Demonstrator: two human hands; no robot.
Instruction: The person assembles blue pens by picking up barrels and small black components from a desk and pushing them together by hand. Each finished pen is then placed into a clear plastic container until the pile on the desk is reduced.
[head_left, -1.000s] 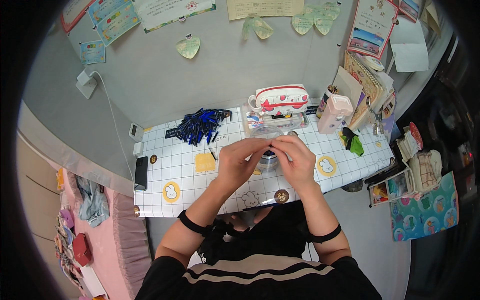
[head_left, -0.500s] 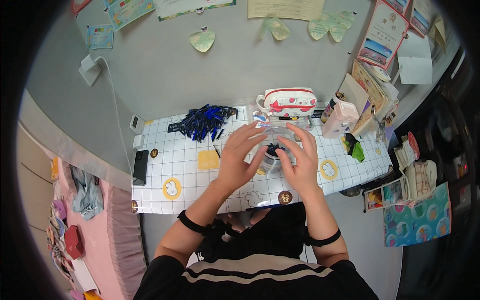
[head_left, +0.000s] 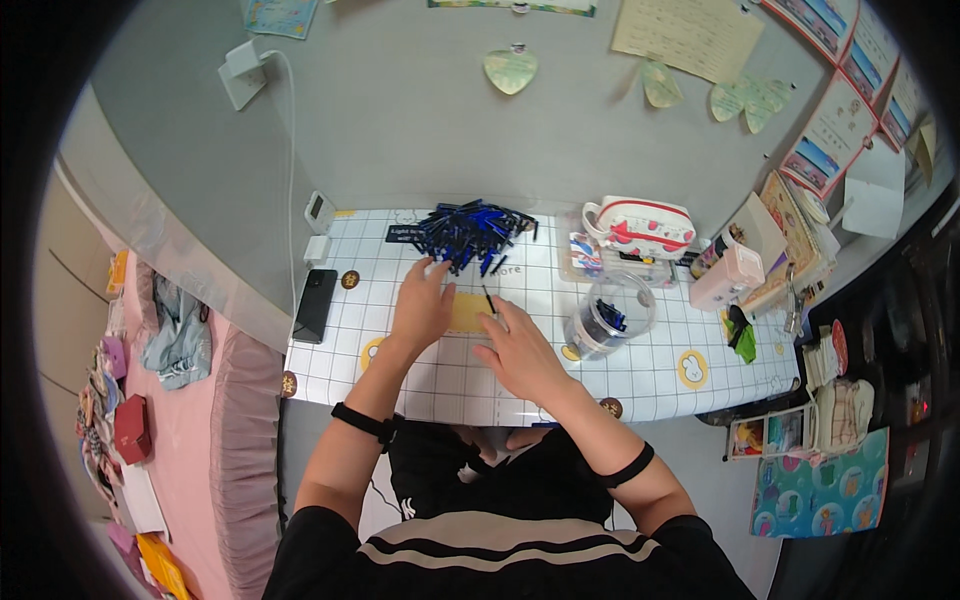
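White gridded table (head_left: 640, 382): blue-black sticks (head_left: 470, 232) are heaped near the surface's far edge; left hand (head_left: 424, 312), fingers spread, is held beside them; right hand (head_left: 524, 352), fingers uncurled, is placed by 1 dark stick (head_left: 488, 297), contact uncertain; clear tub (head_left: 594, 338), nearer right edge.

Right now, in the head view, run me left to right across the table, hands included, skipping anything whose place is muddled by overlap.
Dark phone → left hand → right hand → clear round jar with dark blue pieces inside → pink container.
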